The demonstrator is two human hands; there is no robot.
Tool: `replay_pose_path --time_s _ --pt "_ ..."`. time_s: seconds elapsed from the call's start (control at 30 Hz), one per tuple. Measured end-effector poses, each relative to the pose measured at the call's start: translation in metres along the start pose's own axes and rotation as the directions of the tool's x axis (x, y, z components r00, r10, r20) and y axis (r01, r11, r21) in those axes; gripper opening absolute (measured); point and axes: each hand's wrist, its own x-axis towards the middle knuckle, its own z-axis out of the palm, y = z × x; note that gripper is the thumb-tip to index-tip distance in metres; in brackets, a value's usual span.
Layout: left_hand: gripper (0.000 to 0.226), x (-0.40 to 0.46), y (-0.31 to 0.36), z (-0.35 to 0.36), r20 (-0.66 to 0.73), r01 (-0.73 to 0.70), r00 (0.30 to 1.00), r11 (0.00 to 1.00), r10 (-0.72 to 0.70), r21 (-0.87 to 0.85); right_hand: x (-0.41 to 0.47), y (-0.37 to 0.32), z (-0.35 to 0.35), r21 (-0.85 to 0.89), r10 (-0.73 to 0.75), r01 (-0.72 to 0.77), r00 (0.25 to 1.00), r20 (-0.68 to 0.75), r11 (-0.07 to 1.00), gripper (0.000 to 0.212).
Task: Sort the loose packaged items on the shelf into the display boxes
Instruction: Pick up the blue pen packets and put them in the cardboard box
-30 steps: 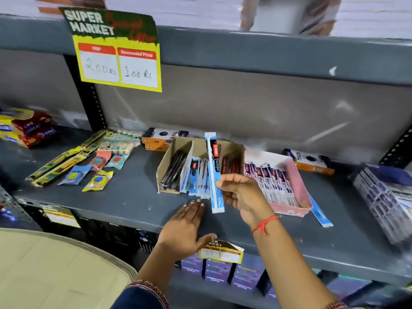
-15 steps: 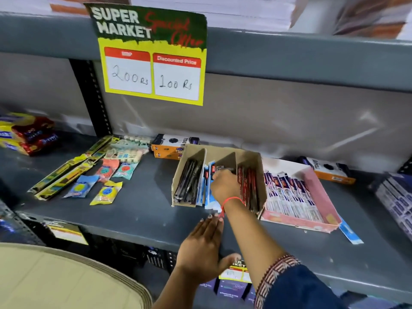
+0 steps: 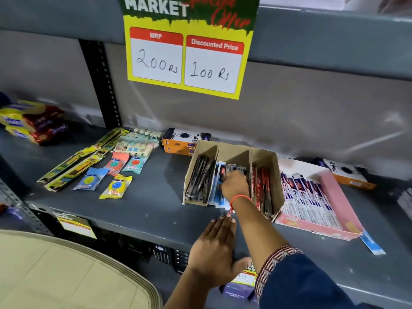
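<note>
A brown cardboard display box (image 3: 270, 166) with three compartments stands on the grey shelf (image 3: 142, 210). Black packets fill its left compartment, blue pen packets (image 3: 219, 197) the middle, red ones (image 3: 263, 190) the right. My right hand (image 3: 235, 186) is in the middle compartment, its fingers closed on the blue packets. My left hand (image 3: 214, 250) lies flat on the shelf's front edge, holding nothing. A pink display box (image 3: 336, 197) of white-and-purple packets stands to the right. One loose blue packet (image 3: 371, 243) lies at its front right corner.
Loose items lie at the left: long yellow-green packets (image 3: 73, 163), small round-item pouches (image 3: 116, 186), a pastel pack (image 3: 136, 146). Orange-and-white cartons (image 3: 185, 141) stand behind the boxes, another carton (image 3: 347, 172) at the right. Snack packs (image 3: 31, 121) sit far left. A price sign (image 3: 187, 52) hangs above.
My right hand carried the long blue packet from in front of the box into the middle compartment and now presses it among the others. The view has moved closer.
</note>
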Motion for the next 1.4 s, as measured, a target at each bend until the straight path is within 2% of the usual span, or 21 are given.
replay_pose_path --time_s 0.13,0.2,0.27,0.37,0.47,0.53,0.57,0.63,0.7,0.77,0.83,0.97,1.07,1.13,1.17,1.2,1.27,1.33,1.4 --pt "0.084 0.000 0.001 0.001 -0.037 -0.010 0.999 1.000 0.011 0.010 -0.018 -0.003 -0.012 -0.091 -0.110 0.103 0.991 -0.075 0.990 0.030" --pt "0.083 -0.001 0.004 0.000 -0.031 -0.006 1.000 1.000 0.007 0.013 -0.036 -0.001 -0.023 -0.098 -0.227 0.213 0.961 -0.161 0.972 0.032" --pt "0.085 -0.001 0.005 -0.001 -0.030 0.005 1.000 1.000 -0.004 0.018 -0.054 0.010 -0.037 -0.021 -0.265 0.272 0.915 -0.303 0.962 0.035" --pt "0.084 0.000 0.006 0.002 -0.064 -0.022 0.998 1.000 0.023 0.020 -0.069 0.047 -0.072 0.158 -0.122 0.250 0.819 -0.560 0.955 0.028" --pt "0.087 0.000 0.008 0.003 -0.081 0.008 0.997 0.998 -0.003 0.062 -0.067 0.109 -0.115 0.335 0.142 0.133 0.719 -0.681 0.933 0.023" --pt "0.099 0.004 0.017 0.001 -0.082 0.062 0.995 0.997 -0.059 0.038 -0.065 0.160 -0.139 0.418 0.354 -0.074 0.676 -0.646 0.905 0.026" --pt "0.102 0.007 0.021 0.004 -0.091 0.099 0.991 0.994 -0.095 0.039 -0.064 0.184 -0.147 0.392 0.403 -0.183 0.682 -0.610 0.902 0.027" --pt "0.095 0.013 0.030 0.011 -0.098 0.175 0.980 0.984 -0.173 0.018 -0.060 0.221 -0.155 0.179 0.371 -0.326 0.776 -0.511 0.928 0.026" --pt "0.088 0.018 0.038 0.016 -0.098 0.230 0.969 0.973 -0.227 0.023 -0.052 0.237 -0.158 -0.028 0.334 -0.375 0.855 -0.396 0.927 0.026" --pt "0.086 0.020 0.042 0.019 -0.100 0.260 0.962 0.965 -0.255 0.039 -0.043 0.243 -0.161 -0.114 0.346 -0.399 0.880 -0.326 0.910 0.030" --pt "0.085 0.021 0.041 0.021 -0.115 0.272 0.957 0.962 -0.266 0.038 -0.034 0.243 -0.165 -0.148 0.355 -0.406 0.892 -0.281 0.902 0.031" --pt "0.084 0.021 0.039 0.023 -0.140 0.281 0.952 0.959 -0.273 0.038 -0.019 0.244 -0.174 -0.094 0.378 -0.397 0.910 -0.173 0.913 0.030" --pt "0.082 0.021 0.039 0.024 -0.151 0.279 0.951 0.959 -0.269 0.052 -0.016 0.251 -0.180 0.024 0.423 -0.424 0.898 -0.123 0.906 0.029" --pt "0.084 0.022 0.039 0.025 -0.158 0.285 0.949 0.956 -0.273 0.062 -0.019 0.255 -0.184 0.215 0.452 -0.420 0.882 -0.132 0.882 0.008" --pt "0.087 0.022 0.039 0.024 -0.160 0.288 0.948 0.955 -0.275 0.068 -0.021 0.257 -0.185 0.358 0.468 -0.400 0.875 -0.125 0.844 0.013" --pt "0.092 0.022 0.039 0.024 -0.163 0.288 0.948 0.955 -0.273 0.077 -0.022 0.260 -0.187 0.515 0.472 -0.362 0.876 -0.097 0.777 0.025" --pt "0.097 0.022 0.040 0.024 -0.168 0.282 0.950 0.954 -0.263 0.100 -0.032 0.257 -0.193 0.778 0.429 -0.250 0.903 -0.028 0.577 0.023" --pt "0.097 0.022 0.041 0.024 -0.170 0.281 0.950 0.954 -0.262 0.104 -0.046 0.244 -0.199 0.899 0.330 -0.167 0.944 0.027 0.404 0.018" --pt "0.094 0.022 0.041 0.023 -0.174 0.286 0.948 0.954 -0.268 0.091 -0.060 0.220 -0.201 0.947 0.198 -0.108 0.979 0.048 0.302 0.018"
